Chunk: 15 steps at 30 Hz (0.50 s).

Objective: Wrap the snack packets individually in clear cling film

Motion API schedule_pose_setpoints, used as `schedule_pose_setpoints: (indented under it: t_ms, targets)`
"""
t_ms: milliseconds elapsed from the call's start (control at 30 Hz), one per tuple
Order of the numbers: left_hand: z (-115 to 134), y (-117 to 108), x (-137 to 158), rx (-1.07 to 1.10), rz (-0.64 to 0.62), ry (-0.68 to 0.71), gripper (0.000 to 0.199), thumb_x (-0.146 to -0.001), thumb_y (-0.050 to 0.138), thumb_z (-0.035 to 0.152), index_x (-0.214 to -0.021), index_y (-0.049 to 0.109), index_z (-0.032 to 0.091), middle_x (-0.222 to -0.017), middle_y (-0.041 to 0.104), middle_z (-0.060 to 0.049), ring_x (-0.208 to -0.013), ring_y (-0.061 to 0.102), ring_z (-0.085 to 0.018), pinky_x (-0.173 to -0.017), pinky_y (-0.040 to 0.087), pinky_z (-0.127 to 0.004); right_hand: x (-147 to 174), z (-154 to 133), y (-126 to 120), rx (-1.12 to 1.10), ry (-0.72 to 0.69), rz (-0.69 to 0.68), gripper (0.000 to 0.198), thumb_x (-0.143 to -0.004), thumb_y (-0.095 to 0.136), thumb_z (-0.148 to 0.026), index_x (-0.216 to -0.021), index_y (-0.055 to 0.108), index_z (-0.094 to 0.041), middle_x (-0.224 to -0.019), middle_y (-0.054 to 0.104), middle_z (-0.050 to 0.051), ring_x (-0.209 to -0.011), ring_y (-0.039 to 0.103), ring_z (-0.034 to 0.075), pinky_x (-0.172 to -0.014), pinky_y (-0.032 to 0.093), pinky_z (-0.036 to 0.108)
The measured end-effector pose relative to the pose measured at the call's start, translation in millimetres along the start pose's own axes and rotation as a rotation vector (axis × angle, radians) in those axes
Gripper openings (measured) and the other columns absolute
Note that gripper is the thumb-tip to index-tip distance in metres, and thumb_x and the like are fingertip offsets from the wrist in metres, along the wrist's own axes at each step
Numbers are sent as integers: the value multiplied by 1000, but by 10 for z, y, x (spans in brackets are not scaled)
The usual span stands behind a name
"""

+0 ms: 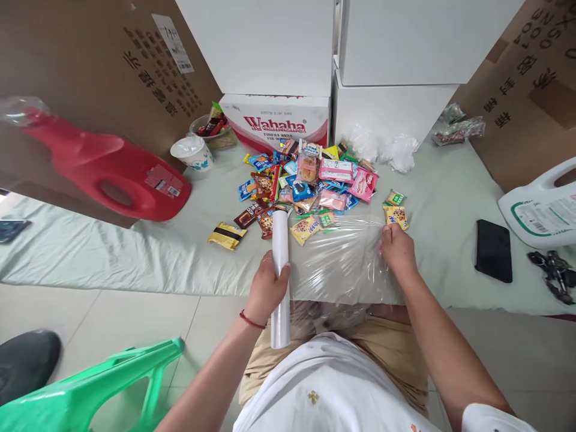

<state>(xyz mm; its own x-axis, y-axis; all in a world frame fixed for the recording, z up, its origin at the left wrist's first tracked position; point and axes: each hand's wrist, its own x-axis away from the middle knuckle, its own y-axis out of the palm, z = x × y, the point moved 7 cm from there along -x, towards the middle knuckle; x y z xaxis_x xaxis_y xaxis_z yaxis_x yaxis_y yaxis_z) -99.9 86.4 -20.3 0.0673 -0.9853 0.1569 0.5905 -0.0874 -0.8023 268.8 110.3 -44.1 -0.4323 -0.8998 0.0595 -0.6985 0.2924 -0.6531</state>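
Note:
My left hand (269, 285) is wrapped round a roll of clear plastic film (279, 240), which stands nearly upright in view at the table's front edge. From the roll, a sheet of clear film (335, 264) stretches to the right. Its far edge is pinched in my right hand (398, 247). Behind the sheet lies a heap of wrapped snacks (308, 171). A yellow cookie packet (306, 230) sits close by the roll, and another yellow cookie packet (395, 216) touches or nearly touches my right fingertips; I cannot tell which.
A red jug (121, 174) and a paper cup (193, 153) stand left. A Wahaba carton (283, 123) and white boxes (396, 108) rise behind. Crumpled clear plastic (382, 147) lies there. To the right are a black phone (494, 251), keys (555, 273) and a white jug (544, 207). A green stool (90, 384) stands lower left.

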Motion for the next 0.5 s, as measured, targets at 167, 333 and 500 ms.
schedule_pose_setpoints:
  t_ms: [167, 333, 500]
  targets:
    - [-163, -89, 34, -21, 90, -14, 47, -86, 52, 35, -127, 56, 13, -106, 65, -13, -96, 65, -28, -88, 52, -42, 91, 43, -61, 275, -84, -32, 33, -95, 41, -45, -84, 62, -23, -64, 65, 6, -62, 61, 23, -63, 41, 32]
    - [-77, -64, 71, -156, 110, -31, 58, -91, 53, 40, -142, 47, 12, -119, 64, -17, -109, 64, -33, -86, 52, -42, 127, 150, -141, 216, -25, -124, 32, -94, 45, -50, -85, 61, -24, -58, 63, 1, -49, 57, 19, -59, 42, 31]
    - [-78, -80, -15, -66, -25, -57, 73, -85, 66, 44, -147, 41, 14, -111, 68, -12, -94, 69, -28, -76, 51, -35, 124, 207, -252, 159, 30, -105, 36, -92, 46, -55, -88, 63, -23, -56, 61, 0, -45, 55, 19, -54, 43, 31]
